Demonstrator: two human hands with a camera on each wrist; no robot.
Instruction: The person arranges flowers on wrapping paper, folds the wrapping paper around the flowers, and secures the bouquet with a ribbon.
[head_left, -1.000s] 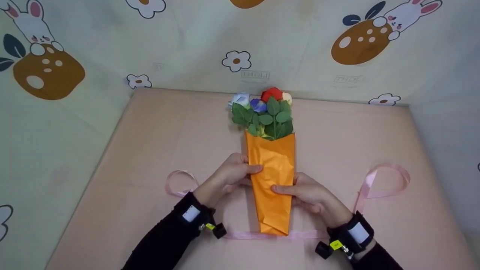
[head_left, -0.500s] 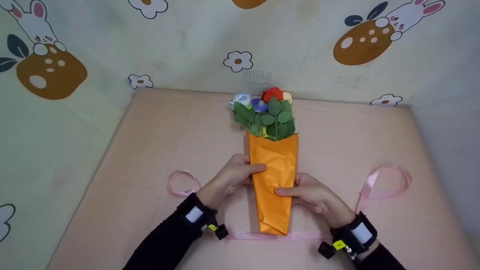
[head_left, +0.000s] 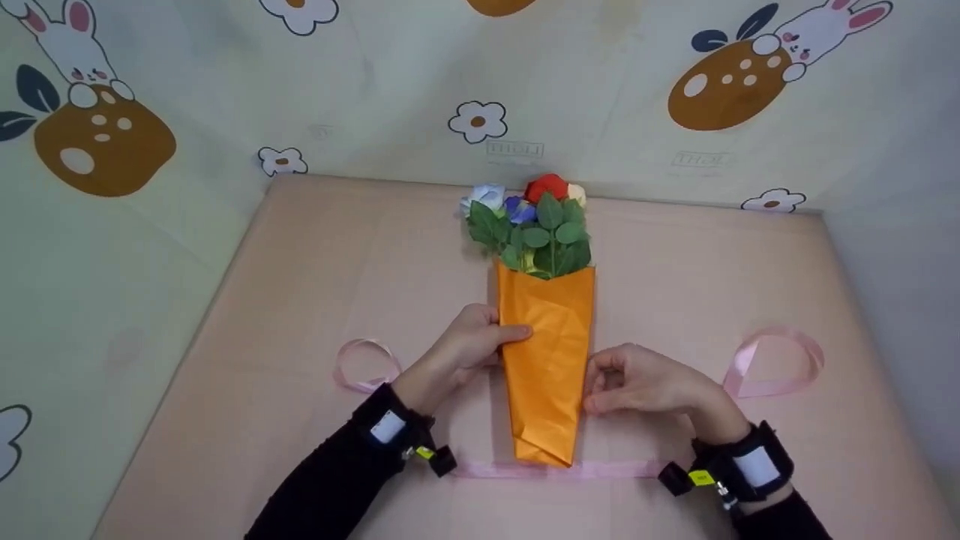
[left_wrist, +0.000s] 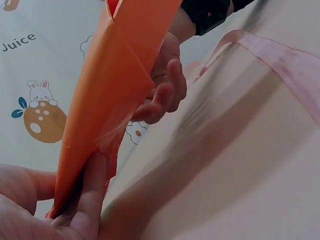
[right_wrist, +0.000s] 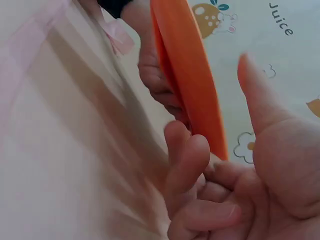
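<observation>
A bouquet of artificial-looking flowers (head_left: 546, 187) in red, blue, pale blue and cream, with green leaves, stands out of an orange paper wrap (head_left: 547, 360). My left hand (head_left: 472, 341) grips the wrap's left edge, thumb on the front and fingers behind; the left wrist view shows those fingers (left_wrist: 92, 195) on the underside. Beside the wrap's right edge is my right hand (head_left: 649, 382), its thumb off the paper and its fingers loosely bent. In the right wrist view the thumb (right_wrist: 260, 95) stands well apart from the fingers; whether the fingertips touch the paper is hard to tell.
A pink ribbon (head_left: 622, 470) runs crosswise under the wrap's lower end. Ribbon loops lie at the left (head_left: 345, 367) and at the right (head_left: 776, 387). The pale pink tabletop (head_left: 360, 255) meets a wall covering (head_left: 375, 90) printed with rabbits and flowers.
My right hand has let go of the wrap's front and drawn back to the right, its thumb lifted off. The left hand keeps its grip, and the bouquet has hardly moved.
</observation>
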